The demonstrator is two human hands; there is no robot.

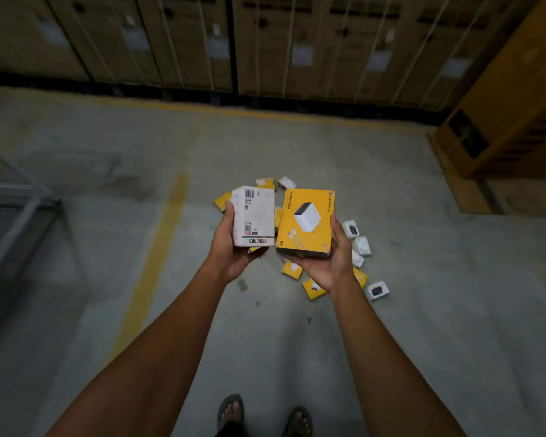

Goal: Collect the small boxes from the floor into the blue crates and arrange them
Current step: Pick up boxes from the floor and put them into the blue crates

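Sandalled feet (264, 416) below; left hand (234, 250) grips white box (253, 216), right hand (328, 263) yellow box (306, 223); collecting underway, the crate comes next.

Left hand (234, 250) holds white box (253, 216); right hand (330, 263) holds yellow box (306, 223); scattered small boxes (312, 288) on floor (423, 279).

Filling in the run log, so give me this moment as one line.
left hand: holds white box | right hand: holds yellow box | small boxes: scattered on floor | blue crates: not in view
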